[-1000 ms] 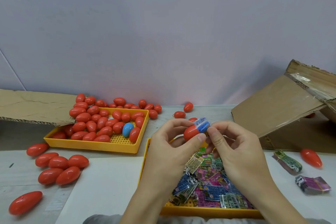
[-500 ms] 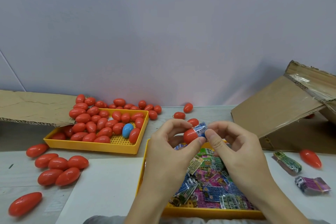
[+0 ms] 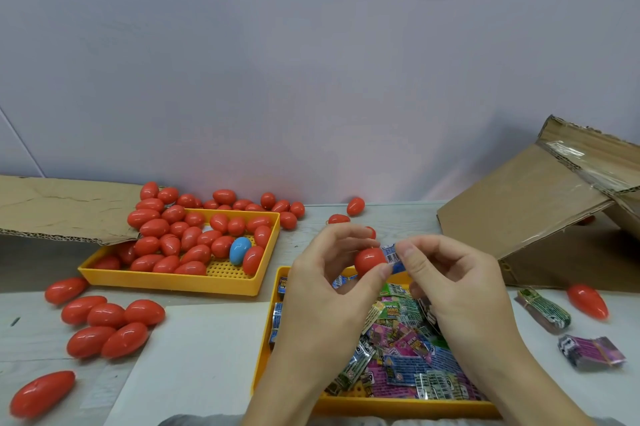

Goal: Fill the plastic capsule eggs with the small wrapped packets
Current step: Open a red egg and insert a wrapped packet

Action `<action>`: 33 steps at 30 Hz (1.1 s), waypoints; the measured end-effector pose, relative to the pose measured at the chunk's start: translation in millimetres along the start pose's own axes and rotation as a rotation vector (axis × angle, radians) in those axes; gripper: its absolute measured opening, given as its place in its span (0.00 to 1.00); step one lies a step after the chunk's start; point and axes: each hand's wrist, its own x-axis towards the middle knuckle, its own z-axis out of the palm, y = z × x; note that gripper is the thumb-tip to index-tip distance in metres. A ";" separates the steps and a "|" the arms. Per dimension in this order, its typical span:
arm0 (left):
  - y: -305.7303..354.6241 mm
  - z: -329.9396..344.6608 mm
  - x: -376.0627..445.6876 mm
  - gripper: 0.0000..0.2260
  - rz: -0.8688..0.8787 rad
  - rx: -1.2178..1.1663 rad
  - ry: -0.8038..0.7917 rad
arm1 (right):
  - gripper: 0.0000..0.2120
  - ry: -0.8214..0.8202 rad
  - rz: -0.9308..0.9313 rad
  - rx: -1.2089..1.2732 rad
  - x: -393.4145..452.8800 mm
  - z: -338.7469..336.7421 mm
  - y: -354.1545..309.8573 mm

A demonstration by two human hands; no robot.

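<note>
My left hand (image 3: 325, 280) grips a red egg half (image 3: 369, 261) between thumb and fingers, above the near yellow tray (image 3: 363, 406). A blue wrapped packet (image 3: 393, 257) sticks out of the half's open end, and my right hand (image 3: 450, 283) pinches it with thumb and forefinger. The tray below holds several loose wrapped packets (image 3: 405, 356) in blue, pink and green. A second yellow tray (image 3: 180, 282) at the left holds several red eggs and one blue egg (image 3: 239, 250).
Red eggs lie loose on the table at the left (image 3: 110, 318), behind the far tray and at the right (image 3: 587, 301). Two rubber-banded packet bundles (image 3: 543, 309) (image 3: 590, 353) lie at the right. A cardboard box (image 3: 540, 218) leans at the right, a cardboard sheet (image 3: 59, 207) at the left.
Both hands have sunk a little toward the near tray. The blue packet has gone further into the red egg half, with less of it showing.
</note>
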 end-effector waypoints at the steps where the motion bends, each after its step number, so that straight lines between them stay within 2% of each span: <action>1: -0.5 0.1 0.1 0.15 -0.013 -0.015 0.002 | 0.12 0.000 0.006 0.011 0.1 0.1 -0.1; 4: -1.6 0.1 -0.2 0.18 -0.032 -0.029 0.001 | 0.13 -0.002 0.020 0.024 0.4 0.4 0.6; 13: -1.5 -0.7 0.2 0.19 -0.014 -0.020 0.005 | 0.13 -0.035 0.069 0.089 0.3 -0.6 4.2; 20: -4.1 -1.2 1.0 0.20 -0.014 -0.001 0.014 | 0.12 -0.055 0.029 0.063 0.5 -1.6 3.4; 28: -7.3 -3.4 0.8 0.17 -0.040 0.039 -0.026 | 0.06 -0.080 -0.061 -0.063 0.1 -2.3 2.1; 33: -5.9 -3.3 1.2 0.17 -0.041 0.046 -0.024 | 0.07 -0.064 -0.058 -0.031 0.4 -2.8 2.6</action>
